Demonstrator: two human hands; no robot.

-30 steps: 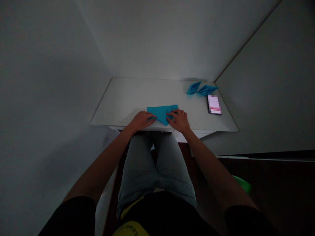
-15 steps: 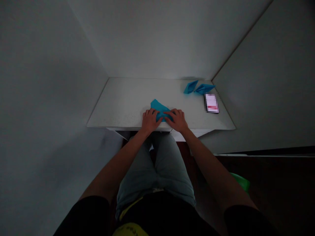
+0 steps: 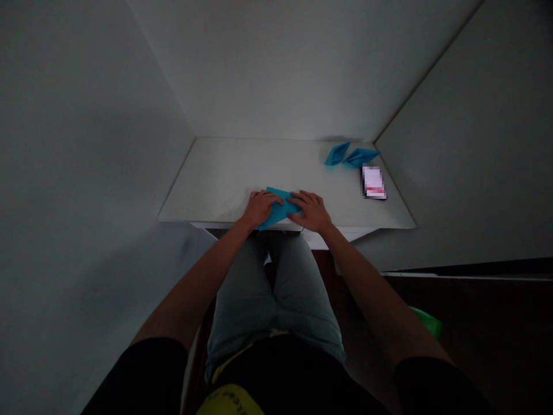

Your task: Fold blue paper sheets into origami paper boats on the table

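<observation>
A folded sheet of blue paper (image 3: 277, 212) lies at the front edge of the white table, one corner reaching past the edge. My left hand (image 3: 260, 207) rests on its left part, fingers stretched across the top. On the right end, my right hand (image 3: 311, 211) lies with fingers and thumb spread, the tips touching the paper. Both hands cover portions of the sheet, so its whole outline is hidden.
Two folded blue paper boats (image 3: 337, 154) (image 3: 362, 157) stand at the table's back right. A phone (image 3: 374, 183) with a blurred, lit screen lies in front of them. Walls border the white table (image 3: 224, 167). Something green (image 3: 427, 323) shows low at the right.
The blue paper has been turned, and its outline now slants differently between my hands. My left hand moved right onto it, then slightly back left; my right hand stays near its right end.
</observation>
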